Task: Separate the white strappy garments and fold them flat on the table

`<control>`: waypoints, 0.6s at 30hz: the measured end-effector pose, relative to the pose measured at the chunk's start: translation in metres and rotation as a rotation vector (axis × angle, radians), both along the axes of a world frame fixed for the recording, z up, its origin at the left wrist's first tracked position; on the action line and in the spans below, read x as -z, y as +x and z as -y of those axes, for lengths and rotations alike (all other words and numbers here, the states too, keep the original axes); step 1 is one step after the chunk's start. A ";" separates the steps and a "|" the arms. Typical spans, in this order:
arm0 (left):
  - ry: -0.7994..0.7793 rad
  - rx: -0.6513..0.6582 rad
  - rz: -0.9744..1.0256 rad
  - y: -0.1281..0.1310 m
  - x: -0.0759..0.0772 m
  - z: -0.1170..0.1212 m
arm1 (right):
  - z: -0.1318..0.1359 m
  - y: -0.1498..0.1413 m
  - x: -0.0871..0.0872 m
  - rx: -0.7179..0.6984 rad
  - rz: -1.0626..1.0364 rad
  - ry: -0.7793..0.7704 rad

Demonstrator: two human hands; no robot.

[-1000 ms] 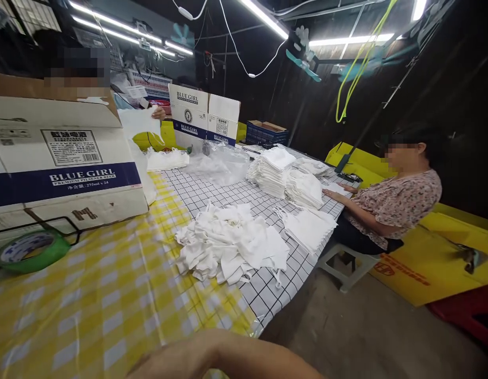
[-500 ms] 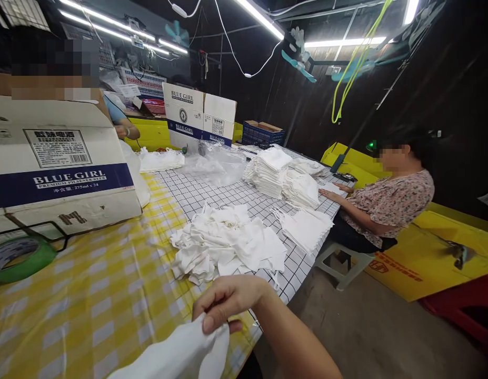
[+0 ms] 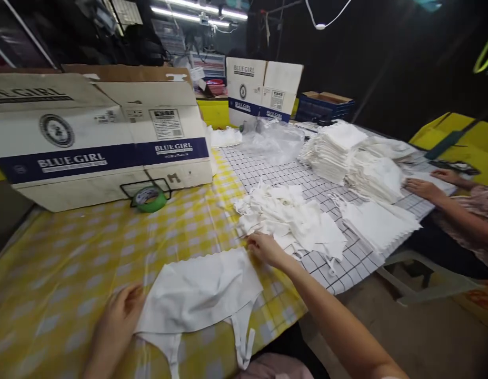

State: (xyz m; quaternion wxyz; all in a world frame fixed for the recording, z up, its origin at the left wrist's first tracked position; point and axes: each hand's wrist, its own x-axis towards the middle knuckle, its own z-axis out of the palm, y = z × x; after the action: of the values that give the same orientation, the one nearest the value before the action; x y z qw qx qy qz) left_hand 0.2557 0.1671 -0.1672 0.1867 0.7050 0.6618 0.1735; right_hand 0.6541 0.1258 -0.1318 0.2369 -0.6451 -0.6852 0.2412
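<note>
A white bra top [image 3: 204,295] with thin straps lies spread on the yellow checked cloth, its scalloped edge facing away from me and its straps towards me. My right hand [image 3: 265,248] has its fingers pinched together at the top's far right corner. Beside the left edge is my left hand [image 3: 119,318], its fingers curled; motion blur hides whether it grips the fabric. Just beyond my right hand sits a loose heap of white garments [image 3: 291,216].
Stacks of white garments [image 3: 334,150] and a flatter pile [image 3: 380,223] lie to the right, near a co-worker's hands [image 3: 425,188]. At the back left stands a beer carton [image 3: 109,137], with green tape [image 3: 151,200] in front. Clear plastic bags [image 3: 273,139] lie behind the heap.
The white garment, earlier hanging from my right hand, is now spread on the cloth. My left hand has come into view, and the camera has turned left.
</note>
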 end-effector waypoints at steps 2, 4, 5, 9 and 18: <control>-0.010 0.170 -0.004 0.009 -0.003 -0.003 | 0.003 -0.003 -0.001 -0.068 -0.015 0.022; -0.009 0.375 -0.037 0.025 -0.010 -0.003 | 0.003 -0.010 0.000 -0.178 -0.017 0.027; -0.013 0.467 -0.063 0.034 -0.014 -0.003 | 0.003 -0.014 0.002 -0.228 -0.005 0.027; -0.055 0.644 -0.188 0.056 -0.025 -0.010 | -0.003 -0.030 0.017 -0.291 0.114 0.012; -0.176 0.690 -0.288 0.049 -0.025 -0.037 | -0.005 -0.030 0.020 -0.362 0.147 -0.032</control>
State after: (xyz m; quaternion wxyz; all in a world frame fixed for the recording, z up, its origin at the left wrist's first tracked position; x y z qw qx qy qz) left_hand 0.3050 0.2042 -0.1417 0.1988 0.8847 0.4175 -0.0579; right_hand 0.6239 0.1311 -0.1521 0.1288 -0.5309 -0.8015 0.2430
